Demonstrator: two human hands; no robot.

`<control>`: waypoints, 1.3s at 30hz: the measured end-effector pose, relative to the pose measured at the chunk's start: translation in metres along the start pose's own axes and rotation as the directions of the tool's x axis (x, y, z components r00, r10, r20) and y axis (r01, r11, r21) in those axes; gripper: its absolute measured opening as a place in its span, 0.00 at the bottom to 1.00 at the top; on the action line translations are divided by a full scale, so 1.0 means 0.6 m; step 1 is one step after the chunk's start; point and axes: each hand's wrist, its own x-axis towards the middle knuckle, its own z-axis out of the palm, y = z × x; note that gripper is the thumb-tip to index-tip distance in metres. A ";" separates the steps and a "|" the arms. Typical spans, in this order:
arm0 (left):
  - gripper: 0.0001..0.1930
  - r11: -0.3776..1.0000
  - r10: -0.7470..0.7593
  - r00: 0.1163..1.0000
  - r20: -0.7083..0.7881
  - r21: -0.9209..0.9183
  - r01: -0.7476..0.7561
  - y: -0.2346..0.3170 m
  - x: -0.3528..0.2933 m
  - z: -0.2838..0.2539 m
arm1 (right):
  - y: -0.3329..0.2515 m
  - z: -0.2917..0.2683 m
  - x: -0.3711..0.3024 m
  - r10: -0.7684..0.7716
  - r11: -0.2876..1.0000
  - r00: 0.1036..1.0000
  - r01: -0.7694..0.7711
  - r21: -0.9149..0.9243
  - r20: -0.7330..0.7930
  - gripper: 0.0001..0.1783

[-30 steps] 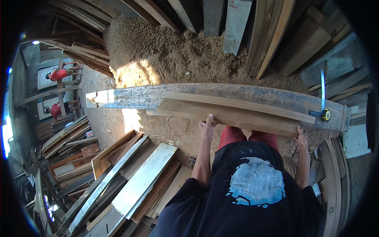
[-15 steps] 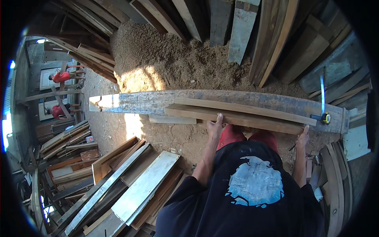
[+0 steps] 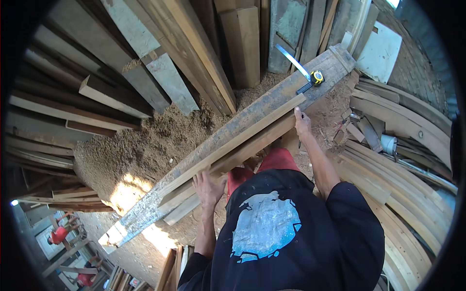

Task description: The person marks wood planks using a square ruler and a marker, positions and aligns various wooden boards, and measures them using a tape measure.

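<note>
Two long wooden boards lie side by side along a worn plank bench (image 3: 141,213), which runs slantwise across the view. My right hand (image 3: 303,125) is at the far right end of the nearer board (image 3: 262,139), its thumb up against the end. A thin dark pencil-like stick shows in its curled fingers. My left hand (image 3: 209,188), slightly blurred, rests at the boards' near edge with fingers spread and thumb apart. The farther board (image 3: 242,133) shows a pale narrow edge. Beyond it on the bench sits a yellow-and-black tape measure (image 3: 317,77), its blade sticking out.
A shorter pale board (image 3: 182,209) juts out below the bench. Sawdust (image 3: 165,138) heaps behind it, with upright timber (image 3: 240,46) leaning beyond. Stacked planks (image 3: 388,213) lie at the right, near a white cup-like container (image 3: 388,144). Two people in red (image 3: 59,236) are far left.
The view has swung, so the bench now slants up to the right. My left hand has moved along the boards toward their left end, its fingers now spread. The right hand stays at the board's end.
</note>
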 end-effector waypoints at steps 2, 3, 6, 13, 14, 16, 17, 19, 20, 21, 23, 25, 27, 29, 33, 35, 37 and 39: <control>0.50 0.876 0.377 0.917 -0.131 0.371 -0.308 0.061 0.030 -0.005 | 0.027 -0.006 0.021 -0.026 0.999 1.000 0.027 0.027 -0.016 0.34; 0.50 0.865 0.403 0.907 -0.122 0.374 -0.334 0.075 0.048 0.004 | 0.044 -0.018 0.035 -0.058 0.998 0.998 0.058 0.036 -0.022 0.33; 0.58 0.755 0.437 0.895 0.089 0.504 -0.419 0.061 0.096 0.041 | 0.025 0.003 0.014 -0.026 0.998 1.000 0.026 0.063 0.007 0.32; 0.50 0.831 0.328 0.890 0.317 0.351 -0.431 0.052 0.174 0.030 | -0.009 -0.017 -0.002 0.152 0.818 0.882 -0.366 0.444 0.446 0.33; 0.50 0.824 0.336 0.885 0.323 0.354 -0.442 0.052 0.186 0.029 | -0.006 -0.018 0.001 0.128 0.803 0.871 -0.372 0.465 0.475 0.32; 0.50 0.866 0.255 0.873 0.417 0.304 -0.398 0.043 0.214 0.017 | -0.002 -0.019 0.008 0.137 0.773 0.873 -0.389 0.501 0.467 0.32; 0.50 0.872 0.219 0.869 0.445 0.310 -0.378 0.048 0.231 0.006 | 0.004 -0.017 0.011 0.163 0.789 0.884 -0.383 0.481 0.437 0.30; 0.52 0.893 0.247 0.828 0.503 0.214 -0.396 0.040 0.279 -0.011 | 0.017 -0.014 0.020 0.190 0.799 0.896 -0.379 0.467 0.402 0.28; 0.53 0.910 0.273 0.786 0.554 0.115 -0.398 0.022 0.305 -0.019 | 0.026 -0.011 0.027 0.126 0.877 0.922 -0.276 0.394 0.365 0.27; 0.55 0.932 0.286 0.786 0.548 0.029 -0.360 -0.033 0.342 -0.016 | 0.025 0.007 0.026 0.046 0.934 0.937 -0.164 0.318 0.346 0.26; 0.56 0.943 0.331 0.704 0.628 -0.182 -0.280 -0.019 0.391 0.008 | 0.060 0.012 0.039 -0.047 0.938 0.975 -0.032 0.345 0.217 0.25; 0.57 0.906 0.341 0.600 0.724 -0.423 -0.004 -0.016 0.423 0.017 | 0.067 0.021 0.038 -0.150 0.929 0.983 0.103 0.356 0.107 0.26; 0.56 0.893 0.329 0.576 0.749 -0.444 0.068 -0.032 0.440 0.017 | 0.050 0.034 0.033 -0.154 0.972 0.984 0.136 0.190 0.085 0.30; 0.56 0.878 0.312 0.541 0.781 -0.455 0.151 -0.035 0.448 0.025 | 0.031 0.040 0.021 -0.133 0.988 0.991 0.130 0.083 0.024 0.32; 0.57 0.898 0.296 0.536 0.791 -0.422 0.126 -0.050 0.462 0.019 | -0.037 0.067 -0.011 -0.003 0.999 0.998 0.000 -0.047 -0.065 0.37; 0.57 0.900 0.304 0.516 0.801 -0.419 0.120 -0.042 0.465 0.021 | -0.039 0.081 -0.010 -0.001 0.997 0.996 -0.006 -0.079 -0.087 0.38; 0.57 0.913 0.299 0.528 0.795 -0.399 0.083 -0.036 0.464 0.023 | -0.030 0.094 -0.002 0.000 0.994 0.995 -0.012 -0.113 -0.103 0.40; 0.57 0.915 0.320 0.531 0.784 -0.402 0.042 -0.045 0.473 0.033 | -0.003 0.108 0.016 -0.034 0.992 0.991 0.018 -0.123 -0.126 0.42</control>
